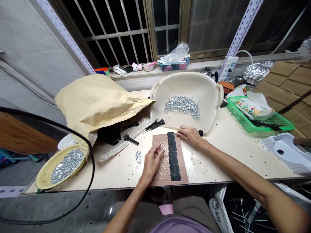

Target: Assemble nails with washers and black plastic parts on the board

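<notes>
A brown board (183, 161) lies in front of me, with a column of black rounded pads (173, 154) on it and pale specks over its left half. My right hand (190, 135) is closed around a thin metal rod with a black end (200, 133); its tip reaches the topmost pad. Over the board's left side, my left hand (152, 158) has its fingers curled and thumb close to the index finger; anything between them is too small to make out. A little pile of small metal pieces (138, 158) lies left of that hand. Beyond it rests a black plastic piece (131, 139).
A white tub (157, 113) with metal pins stands at the back. Leftward are a large paper bag (97, 97) holding black parts and a yellow dish (42, 174) of metal pieces. A green basket (261, 127) sits right. A black cable (92, 161) loops at left.
</notes>
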Demonstrator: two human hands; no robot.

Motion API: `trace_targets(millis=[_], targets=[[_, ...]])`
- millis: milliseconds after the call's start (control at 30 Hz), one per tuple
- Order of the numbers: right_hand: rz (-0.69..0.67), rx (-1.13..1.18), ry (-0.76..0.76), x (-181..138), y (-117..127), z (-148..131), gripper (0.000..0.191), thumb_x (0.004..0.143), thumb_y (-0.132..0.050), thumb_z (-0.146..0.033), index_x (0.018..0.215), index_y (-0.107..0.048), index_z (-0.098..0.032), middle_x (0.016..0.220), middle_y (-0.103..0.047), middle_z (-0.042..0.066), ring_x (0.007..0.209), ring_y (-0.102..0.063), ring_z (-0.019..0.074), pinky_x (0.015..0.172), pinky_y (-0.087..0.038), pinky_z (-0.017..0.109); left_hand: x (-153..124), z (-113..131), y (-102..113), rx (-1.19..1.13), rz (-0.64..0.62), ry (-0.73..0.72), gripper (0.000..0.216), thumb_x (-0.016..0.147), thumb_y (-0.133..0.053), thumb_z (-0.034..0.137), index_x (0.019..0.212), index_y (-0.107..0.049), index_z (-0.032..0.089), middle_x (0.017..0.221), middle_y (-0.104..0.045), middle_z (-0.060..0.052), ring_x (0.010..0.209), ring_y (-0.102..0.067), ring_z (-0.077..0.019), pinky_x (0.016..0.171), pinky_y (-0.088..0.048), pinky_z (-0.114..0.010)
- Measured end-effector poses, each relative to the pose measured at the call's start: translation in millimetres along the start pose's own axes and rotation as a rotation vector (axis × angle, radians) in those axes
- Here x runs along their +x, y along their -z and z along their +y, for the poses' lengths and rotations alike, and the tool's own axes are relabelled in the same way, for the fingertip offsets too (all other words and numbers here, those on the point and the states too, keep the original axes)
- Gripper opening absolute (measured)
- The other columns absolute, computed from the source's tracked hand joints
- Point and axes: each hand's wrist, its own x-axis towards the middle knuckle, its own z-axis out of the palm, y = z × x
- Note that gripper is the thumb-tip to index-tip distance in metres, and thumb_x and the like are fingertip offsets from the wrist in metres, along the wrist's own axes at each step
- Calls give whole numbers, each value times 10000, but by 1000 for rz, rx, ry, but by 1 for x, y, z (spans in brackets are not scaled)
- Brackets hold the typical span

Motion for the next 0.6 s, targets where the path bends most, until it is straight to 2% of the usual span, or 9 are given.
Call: trace_targets(millis=[100,167,233,300,400,433,500,600], targets=[[-22,55,123,-17,1,-13,282,952,-394,-308,898,-636,-172,772,-586,7,634,-522,90,507,-316,203,0,-5,-3,86,33,-32,381,800,-594,387,1130,-636,203,974,-678,-63,788,-615,-175,750,-469,-286],[-90,81,302,-33,5,-27,310,966,-344,-253,861,-625,-176,708,-565,-9,591,-491,81,495,-321,203,0,-7,-4,104,33,-34,359,832,-553,382,1134,-627,203,1112,-651,-82,944,-615,-201,843,-455,-307],[-159,91,454,-43,9,-37,331,966,-331,-231,800,-614,-180,671,-548,-18,573,-469,78,486,-319,207,0,-8,-5,130,22,-38,349,858,-515,374,1144,-617,201,1161,-634,-84,1036,-592,-212,900,-435,-322],[-159,117,423,-39,12,-36,334,968,-334,-245,789,-608,-175,673,-549,-18,561,-461,69,475,-322,200,0,-8,-6,166,20,-48,342,877,-483,365,1149,-611,200,1163,-636,-82,1057,-584,-215,924,-425,-336],[-41,146,169,-21,11,-23,314,969,-347,-290,874,-615,-157,733,-576,2,562,-474,60,463,-338,187,-1,-8,-7,214,30,-74,334,892,-455,347,1150,-609,202,1164,-635,-80,1065,-580,-218,942,-419,-352],[-22,147,131,-18,10,-20,310,968,-350,-294,893,-615,-154,743,-581,6,565,-477,59,463,-341,186,-1,-7,-7,223,32,-81,332,895,-449,341,1151,-607,203,1166,-634,-79,1064,-581,-218,943,-420,-354],[-54,138,209,-18,8,-19,311,970,-344,-268,867,-616,-159,708,-573,-3,551,-462,57,456,-327,184,0,-8,-8,236,30,-90,327,897,-441,329,1151,-604,202,1167,-633,-78,1063,-582,-217,944,-422,-354],[-159,124,469,-29,9,-26,316,963,-338,-206,795,-605,-177,672,-555,-21,560,-450,59,456,-302,188,0,-9,-8,258,25,-98,320,897,-438,319,1138,-606,193,1164,-633,-80,1068,-579,-216,953,-417,-355]])
